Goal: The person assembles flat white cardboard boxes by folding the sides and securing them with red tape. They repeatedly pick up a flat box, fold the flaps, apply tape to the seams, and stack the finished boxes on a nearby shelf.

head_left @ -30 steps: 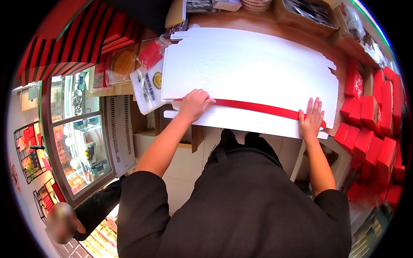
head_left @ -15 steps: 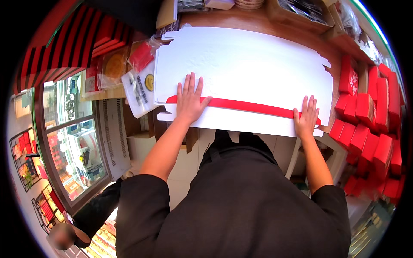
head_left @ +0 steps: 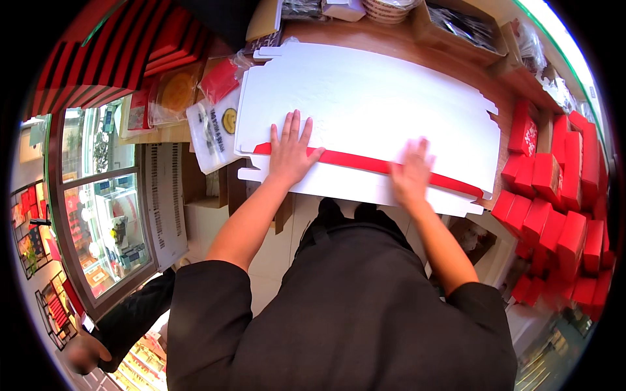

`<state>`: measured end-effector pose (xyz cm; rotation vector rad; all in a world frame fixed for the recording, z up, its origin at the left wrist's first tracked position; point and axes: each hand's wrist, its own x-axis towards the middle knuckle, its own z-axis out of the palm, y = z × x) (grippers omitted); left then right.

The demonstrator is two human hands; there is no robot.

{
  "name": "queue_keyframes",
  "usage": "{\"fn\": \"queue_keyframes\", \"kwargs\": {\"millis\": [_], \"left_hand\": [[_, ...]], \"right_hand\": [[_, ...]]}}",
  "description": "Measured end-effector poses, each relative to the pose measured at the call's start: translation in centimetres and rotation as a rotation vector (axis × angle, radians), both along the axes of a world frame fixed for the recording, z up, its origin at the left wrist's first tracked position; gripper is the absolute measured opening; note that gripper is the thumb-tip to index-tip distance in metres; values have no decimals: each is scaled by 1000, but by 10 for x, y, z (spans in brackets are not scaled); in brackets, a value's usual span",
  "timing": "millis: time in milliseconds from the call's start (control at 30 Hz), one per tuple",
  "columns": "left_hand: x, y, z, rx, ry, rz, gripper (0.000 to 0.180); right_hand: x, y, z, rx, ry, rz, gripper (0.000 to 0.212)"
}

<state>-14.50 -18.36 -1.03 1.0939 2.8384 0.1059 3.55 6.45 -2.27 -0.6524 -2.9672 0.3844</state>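
Observation:
A large white cardboard box blank (head_left: 372,98) with notched corner tabs lies flat on the wooden table before me. Along its near side runs a red strip (head_left: 365,161), with a white flap (head_left: 339,190) on my side of it. My left hand (head_left: 291,151) is spread flat on the cardboard, across the strip's left part. Right of the middle, my right hand (head_left: 412,174) lies over the strip with its fingers stretched out, a little blurred by motion. Neither hand holds anything.
Red boxes (head_left: 551,225) are piled at the right. Plastic packets (head_left: 212,130) lie left of the cardboard. At the back stand an open carton (head_left: 460,29) with dark packets and a stack of round containers (head_left: 388,10). Another person's dark sleeve (head_left: 140,313) shows at lower left.
My right hand has slid left along the red strip, from the right end toward the middle. My left hand stays in place on the cardboard. The view has shifted slightly.

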Motion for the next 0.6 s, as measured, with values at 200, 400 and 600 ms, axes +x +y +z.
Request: {"fn": "queue_keyframes", "kwargs": {"millis": [200, 400, 600], "left_hand": [[-3, 3, 2, 25, -7, -15, 76], [-4, 2, 1, 79, -42, -7, 74], [-3, 0, 2, 24, -42, -6, 76]], "right_hand": [[-90, -102, 12, -16, 127, 214, 63], [-69, -62, 2, 0, 38, 149, 68], [43, 83, -2, 214, -114, -185, 72]]}}
